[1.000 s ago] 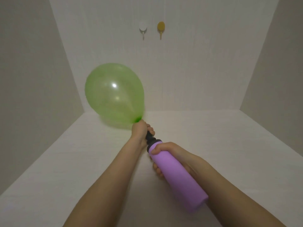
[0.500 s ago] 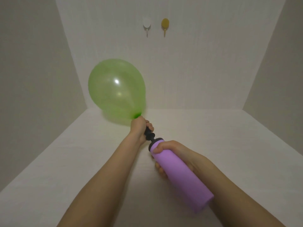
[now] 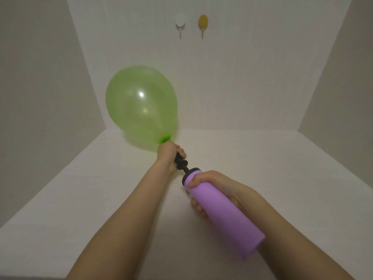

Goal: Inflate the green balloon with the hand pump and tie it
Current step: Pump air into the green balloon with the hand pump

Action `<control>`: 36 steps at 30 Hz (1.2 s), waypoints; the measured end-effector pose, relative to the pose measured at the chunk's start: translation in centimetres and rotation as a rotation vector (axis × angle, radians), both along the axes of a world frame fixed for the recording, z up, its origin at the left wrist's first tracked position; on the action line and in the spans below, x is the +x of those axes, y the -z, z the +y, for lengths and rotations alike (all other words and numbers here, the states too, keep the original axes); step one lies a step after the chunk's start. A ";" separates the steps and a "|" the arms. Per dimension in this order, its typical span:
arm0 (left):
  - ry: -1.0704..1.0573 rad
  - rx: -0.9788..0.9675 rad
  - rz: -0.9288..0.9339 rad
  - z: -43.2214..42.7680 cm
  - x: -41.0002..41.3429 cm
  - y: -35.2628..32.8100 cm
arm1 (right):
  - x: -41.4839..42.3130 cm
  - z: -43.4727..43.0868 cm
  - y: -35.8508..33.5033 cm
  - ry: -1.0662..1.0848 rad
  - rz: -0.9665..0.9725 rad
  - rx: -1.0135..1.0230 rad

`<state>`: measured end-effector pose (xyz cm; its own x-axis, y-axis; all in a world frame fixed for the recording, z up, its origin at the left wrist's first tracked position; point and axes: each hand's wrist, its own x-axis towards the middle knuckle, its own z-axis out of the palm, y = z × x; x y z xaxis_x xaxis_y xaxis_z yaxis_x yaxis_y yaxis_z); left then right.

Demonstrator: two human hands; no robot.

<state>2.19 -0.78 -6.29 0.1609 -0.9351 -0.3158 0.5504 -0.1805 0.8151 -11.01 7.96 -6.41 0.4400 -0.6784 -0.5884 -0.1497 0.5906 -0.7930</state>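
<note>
The green balloon (image 3: 141,106) is inflated, translucent and pear-shaped, held up over the far left of the white table (image 3: 282,168). My left hand (image 3: 168,155) is closed around its neck and the black nozzle of the hand pump, so the neck is hidden. The purple pump barrel (image 3: 224,215) slants toward the lower right, and my right hand (image 3: 218,184) grips it near its black collar. A short length of black rod (image 3: 184,167) shows between nozzle and barrel.
White walls enclose the table on the left, back and right. High on the back wall hang a white hook (image 3: 180,22) and a yellow hook (image 3: 203,22).
The purple barrel has slid back from the nozzle, exposing more black rod. The balloon has risen slightly and looks a little fuller.
</note>
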 end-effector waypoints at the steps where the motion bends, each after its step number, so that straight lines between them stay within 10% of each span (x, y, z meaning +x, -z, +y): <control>1: -0.003 0.007 0.004 0.3 -0.2 0.2 | 0.0 0.1 0.0 -0.012 0.008 0.007; 36: 0.029 0.025 -0.012 1.2 -2.2 0.6 | 1.0 -0.4 0.1 0.049 -0.006 -0.023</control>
<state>-0.01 0.40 -6.91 0.1375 -0.9311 -0.3377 0.5348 -0.2172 0.8166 -9.96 7.53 -6.51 0.4094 -0.7127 -0.5695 -0.1163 0.5784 -0.8074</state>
